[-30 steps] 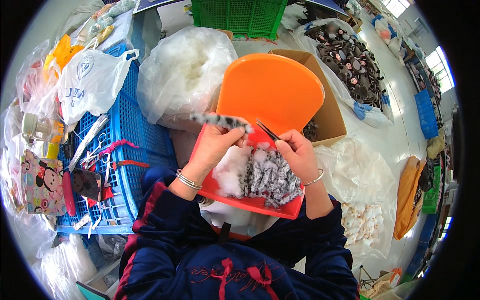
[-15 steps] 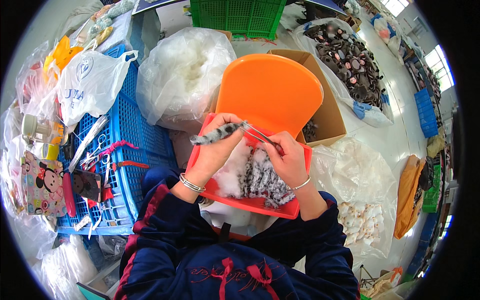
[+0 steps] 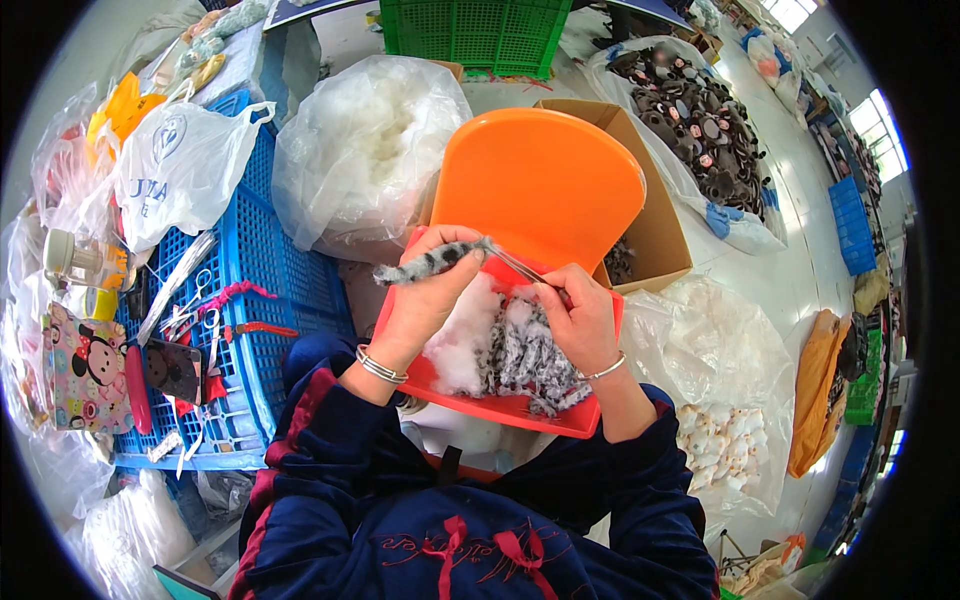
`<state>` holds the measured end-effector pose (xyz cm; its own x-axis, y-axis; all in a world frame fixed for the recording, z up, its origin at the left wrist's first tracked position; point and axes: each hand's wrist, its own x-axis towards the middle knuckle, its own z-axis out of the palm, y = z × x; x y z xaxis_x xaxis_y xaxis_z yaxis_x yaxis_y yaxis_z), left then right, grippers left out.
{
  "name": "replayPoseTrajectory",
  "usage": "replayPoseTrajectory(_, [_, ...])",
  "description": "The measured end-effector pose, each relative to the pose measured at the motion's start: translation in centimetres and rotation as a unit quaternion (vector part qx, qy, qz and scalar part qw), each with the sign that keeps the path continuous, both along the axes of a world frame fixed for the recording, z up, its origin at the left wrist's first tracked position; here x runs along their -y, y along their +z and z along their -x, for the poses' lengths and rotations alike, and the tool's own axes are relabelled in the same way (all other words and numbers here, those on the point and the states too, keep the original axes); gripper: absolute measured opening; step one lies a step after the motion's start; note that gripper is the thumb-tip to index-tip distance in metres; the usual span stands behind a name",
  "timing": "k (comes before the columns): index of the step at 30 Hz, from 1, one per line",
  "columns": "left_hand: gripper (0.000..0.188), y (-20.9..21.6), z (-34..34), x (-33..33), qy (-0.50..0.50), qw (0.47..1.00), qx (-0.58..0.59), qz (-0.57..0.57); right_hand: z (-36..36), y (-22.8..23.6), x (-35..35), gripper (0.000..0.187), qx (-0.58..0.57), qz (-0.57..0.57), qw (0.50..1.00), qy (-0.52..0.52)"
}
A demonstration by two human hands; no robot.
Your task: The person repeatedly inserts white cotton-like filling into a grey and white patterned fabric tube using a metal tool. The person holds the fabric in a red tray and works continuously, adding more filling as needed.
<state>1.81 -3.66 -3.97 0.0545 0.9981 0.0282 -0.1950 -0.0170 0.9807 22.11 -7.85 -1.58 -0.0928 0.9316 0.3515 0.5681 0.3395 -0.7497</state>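
Note:
My left hand [image 3: 428,305] is closed round a small grey plush tail [image 3: 428,264] with black bands, its free end pointing left. Between the fingers of my right hand [image 3: 582,325] is a pair of slim metal tweezers [image 3: 516,264], whose tips meet the tail's right end. Whether the tips go inside it I cannot tell. Below both hands lies a red tray [image 3: 437,388] on my lap. White stuffing [image 3: 462,345] fills its left part, and a heap of grey-and-black plush pieces [image 3: 530,350] its right part.
An orange chair [image 3: 540,185] stands just beyond the tray. At left, a blue crate [image 3: 290,280] bears scissors [image 3: 212,330] and a phone [image 3: 174,370]. A clear bag of stuffing [image 3: 370,150] and a cardboard box [image 3: 655,225] flank the chair. Right lies a plastic bag of white pieces [image 3: 720,440].
The tail has shifted slightly left and sits a little higher in my left fingers. The tweezers and my right hand have moved only a little.

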Motion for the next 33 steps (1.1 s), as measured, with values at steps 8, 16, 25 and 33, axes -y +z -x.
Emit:
replayPoseTrajectory(8, [0.013, 0.5, 0.1, 0.1, -0.005, 1.000, 0.015, 0.012, 0.0, -0.1, 0.0, 0.010, 0.008, -0.002, 1.000, 0.006])
replayPoseTrajectory(16, [0.013, 0.1, 0.2, 0.0, -0.004, 1.000, -0.016, -0.018, 0.0, -0.2, 0.0, 0.010, -0.010, 0.006, 1.000, 0.005])
replayPoseTrajectory(25, [0.010, 0.8, 0.2, 0.1, -0.037, 0.996, -0.034, -0.073, -0.1, -0.2, 0.0, 0.009, -0.012, 0.016, 1.000, 0.014])
replayPoseTrajectory(33, [0.008, 0.6, -0.3, 0.6, -0.116, 0.993, -0.002, 0.011, 0.6, -1.0, 0.7, 0.010, -0.063, 0.077, 0.995, 0.018])
